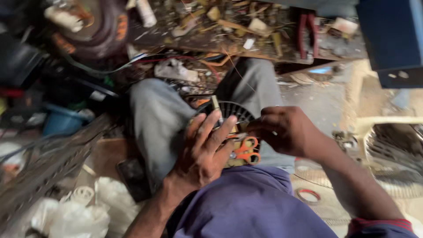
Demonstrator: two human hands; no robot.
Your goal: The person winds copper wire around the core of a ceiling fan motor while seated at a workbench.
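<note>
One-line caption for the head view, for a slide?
Seated person's left hand steadies a black finned motor part on the lap; right hand pinches at it above orange-handled scissors.

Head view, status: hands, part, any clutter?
Left hand cups black finned part on lap. Right hand pinches at its edge. Orange-handled scissors lie against it.

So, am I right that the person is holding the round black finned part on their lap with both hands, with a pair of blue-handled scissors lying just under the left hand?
Not quite: the scissors have orange handles, not blue, as the head view shows. The rest stands: the left hand and right hand hold the round black finned part on the lap.
</note>
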